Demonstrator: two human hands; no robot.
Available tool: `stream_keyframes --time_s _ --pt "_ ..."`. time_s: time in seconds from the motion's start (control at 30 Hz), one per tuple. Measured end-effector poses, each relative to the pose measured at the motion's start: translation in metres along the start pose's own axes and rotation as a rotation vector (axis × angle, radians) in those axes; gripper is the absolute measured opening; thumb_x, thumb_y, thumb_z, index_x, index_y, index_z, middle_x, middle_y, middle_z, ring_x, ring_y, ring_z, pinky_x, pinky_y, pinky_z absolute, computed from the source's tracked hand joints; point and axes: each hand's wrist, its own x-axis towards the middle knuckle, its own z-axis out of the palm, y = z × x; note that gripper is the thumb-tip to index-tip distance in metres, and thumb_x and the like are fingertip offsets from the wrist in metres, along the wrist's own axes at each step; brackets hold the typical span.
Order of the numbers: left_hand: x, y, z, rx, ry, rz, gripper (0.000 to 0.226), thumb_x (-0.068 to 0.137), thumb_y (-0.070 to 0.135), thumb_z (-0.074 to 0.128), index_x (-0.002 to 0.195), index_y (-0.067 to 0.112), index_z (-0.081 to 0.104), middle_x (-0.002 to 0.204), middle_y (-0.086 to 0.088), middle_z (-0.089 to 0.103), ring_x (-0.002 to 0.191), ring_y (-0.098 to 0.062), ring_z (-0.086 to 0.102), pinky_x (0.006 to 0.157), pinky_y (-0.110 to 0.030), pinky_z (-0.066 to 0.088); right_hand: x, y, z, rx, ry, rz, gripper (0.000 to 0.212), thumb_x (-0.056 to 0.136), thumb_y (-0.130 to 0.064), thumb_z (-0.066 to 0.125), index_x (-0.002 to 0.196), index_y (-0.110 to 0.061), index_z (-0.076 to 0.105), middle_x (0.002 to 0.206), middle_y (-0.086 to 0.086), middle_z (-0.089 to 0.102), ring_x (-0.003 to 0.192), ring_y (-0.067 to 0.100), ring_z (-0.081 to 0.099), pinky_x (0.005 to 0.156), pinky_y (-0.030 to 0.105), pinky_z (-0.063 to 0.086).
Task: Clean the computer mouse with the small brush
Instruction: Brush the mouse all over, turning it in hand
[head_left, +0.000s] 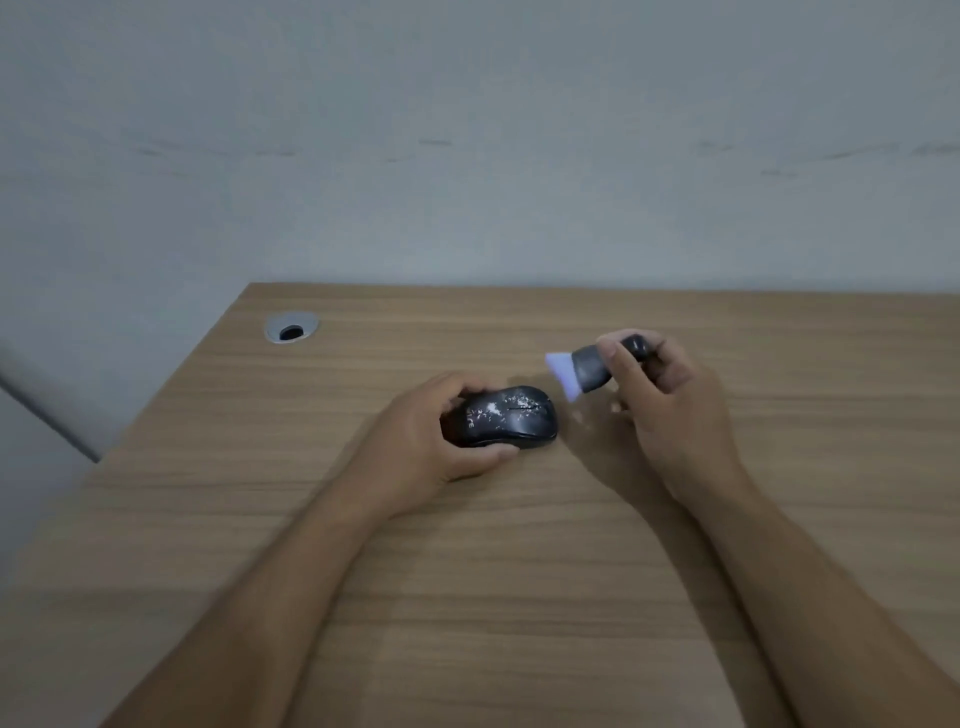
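Black computer mouse, rounded glossy shell speckled with pale flecks, lies on the wood-grain laminate counter, its nose pointing right. Left hand cups the mouse's rear, thumb along the near side, fingers curled over the far side. Right hand, just right of the mouse, pinches a small brush: stubby dark grey handle, pale fanned bristles angled toward the mouse, raised clear of it. Round grey cable grommet lies well left of the mouse, beyond it

The pale lettering on the mouse is too blurred to read.
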Motion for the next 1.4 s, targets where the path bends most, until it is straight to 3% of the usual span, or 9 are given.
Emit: stream_keyframes --time_s 0.13,0.3,0.43,0.53,0.67,0.77,0.97,1.17,1.4 --pt "0.0 -0.001 -0.004 -0.055 -0.021 0.013 0.056 0.081 0.027 0.103 0.13 0.034 0.078 0.119 0.012 0.086 0.111 -0.01 0.082 0.1 -0.022 0.06 -0.006 -0.017 0.005 -0.158 0.036 -0.165 0.011 0.115 -0.033 0.063 0.118 -0.032 0.073 0.098 -0.019 0.076 0.077 -0.001 0.067 0.075 0.022 0.054" --pt "0.003 -0.001 -0.011 -0.078 -0.05 0.02 0.058 0.082 0.024 0.103 0.135 0.031 0.079 0.124 0.015 0.086 0.119 -0.004 0.08 0.11 -0.029 0.061 -0.015 -0.027 0.022 -0.227 -0.054 -0.307 0.012 0.115 -0.024 0.063 0.123 -0.022 0.072 0.108 -0.021 0.076 0.098 -0.003 0.072 0.086 0.009 0.049" --pt "0.007 -0.006 -0.014 -0.055 -0.056 -0.001 0.058 0.083 0.032 0.102 0.136 0.033 0.079 0.125 0.015 0.086 0.12 -0.004 0.08 0.113 -0.038 0.06 -0.009 -0.013 0.021 -0.372 -0.155 -0.27 0.01 0.114 -0.025 0.065 0.12 -0.021 0.072 0.1 -0.018 0.075 0.088 -0.008 0.068 0.08 0.006 0.045" --pt "-0.004 0.009 -0.012 -0.084 -0.083 0.023 0.059 0.084 0.033 0.101 0.138 0.033 0.078 0.127 0.014 0.086 0.122 -0.008 0.08 0.116 -0.045 0.059 -0.021 -0.02 -0.006 -0.458 -0.118 -0.252 0.01 0.113 -0.025 0.065 0.118 -0.02 0.072 0.096 -0.015 0.074 0.084 -0.008 0.066 0.075 0.005 0.042" --pt "-0.004 0.005 -0.009 -0.082 -0.084 0.005 0.056 0.085 0.031 0.101 0.137 0.033 0.079 0.124 0.012 0.087 0.121 -0.01 0.08 0.115 -0.045 0.059 -0.026 -0.021 -0.006 -0.403 -0.042 -0.229 0.012 0.114 -0.027 0.063 0.121 -0.024 0.072 0.108 -0.013 0.077 0.092 0.004 0.069 0.077 0.007 0.046" --pt "-0.007 0.007 -0.009 -0.079 -0.08 0.01 0.054 0.085 0.03 0.101 0.135 0.032 0.08 0.122 0.014 0.087 0.119 -0.009 0.081 0.114 -0.042 0.06 -0.032 -0.031 0.003 -0.327 -0.039 -0.296 0.013 0.115 -0.029 0.062 0.124 -0.027 0.071 0.11 -0.013 0.077 0.086 0.011 0.07 0.077 0.012 0.05" --pt "-0.006 0.007 -0.01 -0.095 -0.09 -0.026 0.055 0.084 0.034 0.101 0.136 0.03 0.08 0.124 0.01 0.088 0.122 -0.012 0.081 0.117 -0.048 0.059 -0.035 -0.022 0.007 -0.437 -0.108 -0.245 0.007 0.112 -0.026 0.067 0.116 -0.023 0.072 0.084 -0.024 0.068 0.07 -0.001 0.063 0.068 0.005 0.041" --pt "-0.006 0.007 -0.008 -0.098 -0.08 -0.028 0.052 0.084 0.036 0.101 0.132 0.029 0.081 0.122 0.008 0.088 0.121 -0.017 0.081 0.116 -0.054 0.058 -0.035 -0.029 0.002 -0.379 -0.044 -0.22 0.007 0.113 -0.028 0.066 0.114 -0.024 0.073 0.09 -0.011 0.074 0.068 0.003 0.059 0.067 0.008 0.041" --pt "-0.007 0.009 -0.01 -0.056 -0.079 -0.031 0.049 0.084 0.041 0.099 0.13 0.033 0.082 0.118 0.012 0.088 0.116 -0.013 0.082 0.112 -0.052 0.06 -0.043 -0.031 0.014 -0.427 -0.08 -0.266 0.007 0.111 -0.027 0.069 0.114 -0.022 0.073 0.081 -0.019 0.068 0.067 0.001 0.062 0.066 0.008 0.04"
